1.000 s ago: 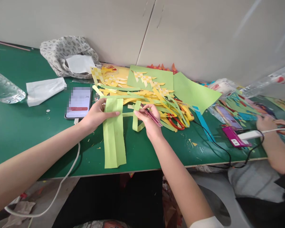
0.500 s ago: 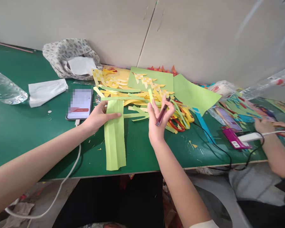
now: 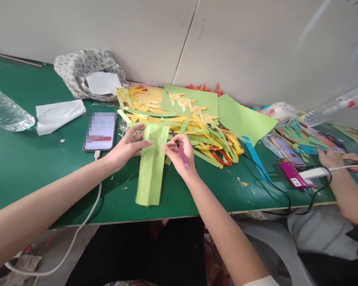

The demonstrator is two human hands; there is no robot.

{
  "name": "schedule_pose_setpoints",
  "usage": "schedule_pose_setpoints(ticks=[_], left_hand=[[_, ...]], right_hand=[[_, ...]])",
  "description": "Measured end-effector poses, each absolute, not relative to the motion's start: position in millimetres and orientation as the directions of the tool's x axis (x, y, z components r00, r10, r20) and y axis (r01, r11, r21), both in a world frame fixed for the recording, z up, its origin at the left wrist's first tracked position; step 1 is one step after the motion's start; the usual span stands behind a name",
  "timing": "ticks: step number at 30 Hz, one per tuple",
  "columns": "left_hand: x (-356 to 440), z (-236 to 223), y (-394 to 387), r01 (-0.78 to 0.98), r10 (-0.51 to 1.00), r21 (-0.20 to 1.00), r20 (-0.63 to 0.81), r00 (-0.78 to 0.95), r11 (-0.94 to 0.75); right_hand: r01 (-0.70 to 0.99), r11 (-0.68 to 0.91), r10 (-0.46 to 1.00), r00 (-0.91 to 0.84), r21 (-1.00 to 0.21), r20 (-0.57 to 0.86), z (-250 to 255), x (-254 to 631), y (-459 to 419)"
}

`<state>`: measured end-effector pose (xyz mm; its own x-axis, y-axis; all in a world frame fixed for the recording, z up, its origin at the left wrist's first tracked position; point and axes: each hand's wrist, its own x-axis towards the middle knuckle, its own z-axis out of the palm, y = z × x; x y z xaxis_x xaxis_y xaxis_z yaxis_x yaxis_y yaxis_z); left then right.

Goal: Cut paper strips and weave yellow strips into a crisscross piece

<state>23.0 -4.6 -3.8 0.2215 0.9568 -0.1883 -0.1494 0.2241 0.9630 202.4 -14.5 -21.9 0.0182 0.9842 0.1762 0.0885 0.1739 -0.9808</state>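
Observation:
A folded sheet of light green paper (image 3: 151, 174) hangs slightly tilted over the near part of the green table. My left hand (image 3: 123, 150) grips its upper left side, the thumb lying across the front. At its right edge is my right hand (image 3: 173, 158), with thumb and index fingertip against the paper. A slim purple utility knife (image 3: 182, 154) rests in that same hand, slanting across the fingers; I cannot tell whether its blade is out. Behind both hands lies a heap of yellow and green paper strips (image 3: 193, 137).
A phone (image 3: 100, 131) on a white cable lies left, near a white tissue (image 3: 59, 115) and a patterned cloth bag (image 3: 77, 73). Red-handled scissors (image 3: 221, 157) sit among the strips. Woven yellow paper pieces (image 3: 183, 101) lie behind. At right, a co-worker's hand (image 3: 331, 159) handles paper.
My right hand has come left and down from over the strips to the paper's right edge, still carrying the knife. The green paper has shifted right and tilted in my left hand.

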Motion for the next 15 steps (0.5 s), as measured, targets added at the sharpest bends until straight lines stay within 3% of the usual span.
schedule_pose_setpoints(ticks=[4, 10, 15], left_hand=[[22.7, -3.0, -4.1, -0.148, 0.944, 0.951, -0.232, 0.235, 0.270], [17.9, -2.5, 3.1, -0.216, 0.962, 0.941, -0.235, 0.137, 0.260], [16.0, -1.4, 4.3, -0.233, 0.946, 0.922, -0.274, 0.176, 0.310]], right_hand=[[0.025, 0.201, 0.972, 0.120, -0.979, 0.202, -23.9, 204.5, -10.7], [0.179, 0.111, 0.984, 0.116, -0.977, 0.133, -24.7, 207.4, -10.9], [0.300, 0.275, 0.906, 0.236, -0.913, 0.350, -24.8, 211.3, -9.6]])
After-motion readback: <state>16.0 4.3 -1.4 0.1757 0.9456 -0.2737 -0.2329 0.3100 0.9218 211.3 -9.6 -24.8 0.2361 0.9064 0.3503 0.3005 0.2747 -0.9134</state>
